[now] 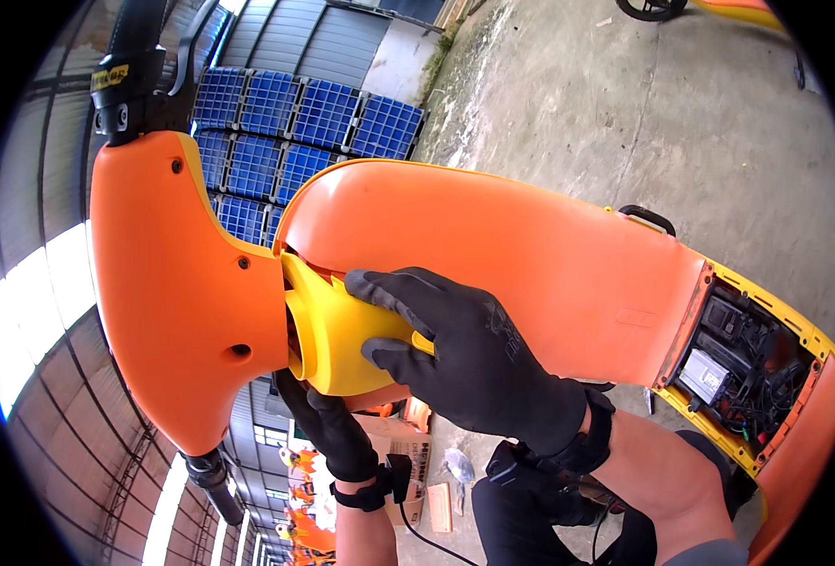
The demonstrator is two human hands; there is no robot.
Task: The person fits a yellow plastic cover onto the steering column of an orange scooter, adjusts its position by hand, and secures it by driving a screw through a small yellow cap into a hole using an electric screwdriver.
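Observation:
A curved yellow plastic cover [347, 335] sits at the neck of an orange scooter, between the orange front cowl [177, 292] and the long orange body panel [493, 236]. My right hand [479, 358], in a black glove, grips the cover from its right side, with thumb and forefinger on its surface. Below, my left hand [333, 434], also gloved, holds the cover's lower edge by the cowl; some of its fingers are hidden behind it. A dark gap shows between cover and cowl. Round screw holes dot the cowl.
On the right an open bay [743, 363] in the scooter holds wires and a silver box. A black handlebar [134, 85] rises at the upper left. Blue caged tanks [328, 113] are stacked behind. A cardboard box [403, 462] stands below. Another vehicle's wheel [651, 8] shows at the top.

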